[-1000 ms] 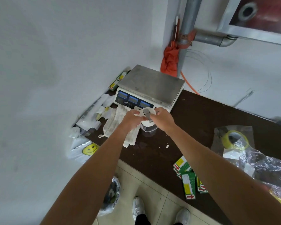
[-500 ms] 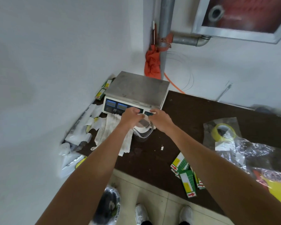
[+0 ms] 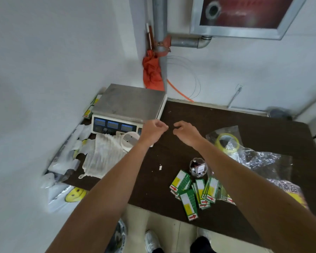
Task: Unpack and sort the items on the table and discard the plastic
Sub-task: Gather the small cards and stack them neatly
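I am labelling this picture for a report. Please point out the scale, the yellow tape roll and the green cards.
scale point(image 3: 130, 101), head view, on its metal weighing plate.
yellow tape roll point(image 3: 218, 139), head view, on its left rim.
green cards point(image 3: 189, 203), head view, on the nearest card.

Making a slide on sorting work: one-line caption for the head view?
Left hand and right hand, fingers curled, hover over a dark table near a scale and green cards.

The weighing scale point(image 3: 128, 105) sits at the surface's point(image 3: 244, 121) far left corner, left of frame centre. Just below it lies a folded cloth point(image 3: 102, 157), with a round spool point(image 3: 130, 140) on its upper right end. Plastic wrappers point(image 3: 62, 161) crowd the surface's left edge. Card packets point(image 3: 193, 190) are piled at lower centre, with a small bag point(image 3: 198, 168) just above them. Plastic bags point(image 3: 254, 157) lie at the right.
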